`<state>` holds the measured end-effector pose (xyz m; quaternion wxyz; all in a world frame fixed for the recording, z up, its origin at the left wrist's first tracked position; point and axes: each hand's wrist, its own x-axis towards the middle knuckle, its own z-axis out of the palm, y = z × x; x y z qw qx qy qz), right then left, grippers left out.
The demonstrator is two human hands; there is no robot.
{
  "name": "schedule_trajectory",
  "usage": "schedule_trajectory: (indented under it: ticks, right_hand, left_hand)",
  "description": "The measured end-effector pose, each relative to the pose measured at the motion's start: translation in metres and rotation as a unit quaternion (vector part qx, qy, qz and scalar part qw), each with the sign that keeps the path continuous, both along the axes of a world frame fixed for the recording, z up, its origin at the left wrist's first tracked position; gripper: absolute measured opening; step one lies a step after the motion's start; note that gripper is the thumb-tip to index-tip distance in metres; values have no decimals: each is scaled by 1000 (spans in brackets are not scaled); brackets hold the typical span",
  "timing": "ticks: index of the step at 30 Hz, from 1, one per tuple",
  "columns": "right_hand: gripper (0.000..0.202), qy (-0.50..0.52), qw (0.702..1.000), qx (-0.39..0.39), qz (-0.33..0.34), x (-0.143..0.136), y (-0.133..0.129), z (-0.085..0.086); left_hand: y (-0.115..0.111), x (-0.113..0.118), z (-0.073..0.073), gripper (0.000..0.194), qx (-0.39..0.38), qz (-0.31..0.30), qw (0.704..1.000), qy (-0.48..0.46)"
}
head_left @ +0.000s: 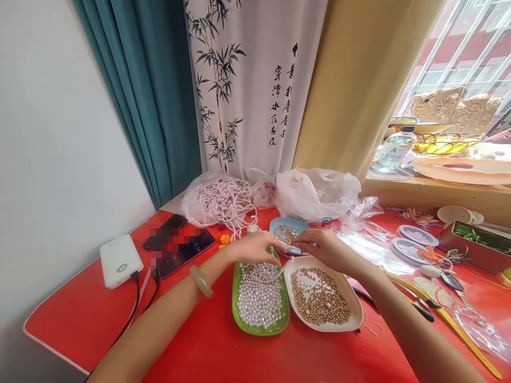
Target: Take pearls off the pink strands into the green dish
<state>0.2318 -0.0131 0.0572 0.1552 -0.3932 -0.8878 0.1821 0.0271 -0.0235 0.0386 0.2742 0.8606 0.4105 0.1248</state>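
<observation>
My left hand point(258, 248) is over the far end of a green tray point(235, 318) filled with pearl-white beads point(260, 298). Its fingers are closed on a short string of pearl beads point(288, 263), which dangles toward the neighbouring tray. Beside it, my right hand point(319, 247) reaches over the near edge of a blue tray point(279, 222) of mixed gold and white beads point(285, 234). Thumb and fingers pinch together there; whatever is between them is too small to make out. Below that hand lies a cream tray point(357, 314) of small gold beads point(323, 303).
Behind the trays, pink pearl strands point(225, 199) spill from a plastic bag point(191, 199), near another white bag point(315, 194). A power bank point(121, 260) and phone point(186, 254) lie left. Yellow-handled pliers point(411, 290), yellow tweezers point(467, 340) and a box point(475, 250) sit right.
</observation>
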Motion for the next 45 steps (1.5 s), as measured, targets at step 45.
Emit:
schedule_trajectory:
  ticks: [45]
  right_hand:
    - [47,354,895,-208,-174,9,20,-6]
  left_hand:
    - [7,-9,-39,28,-322,57,873,-362]
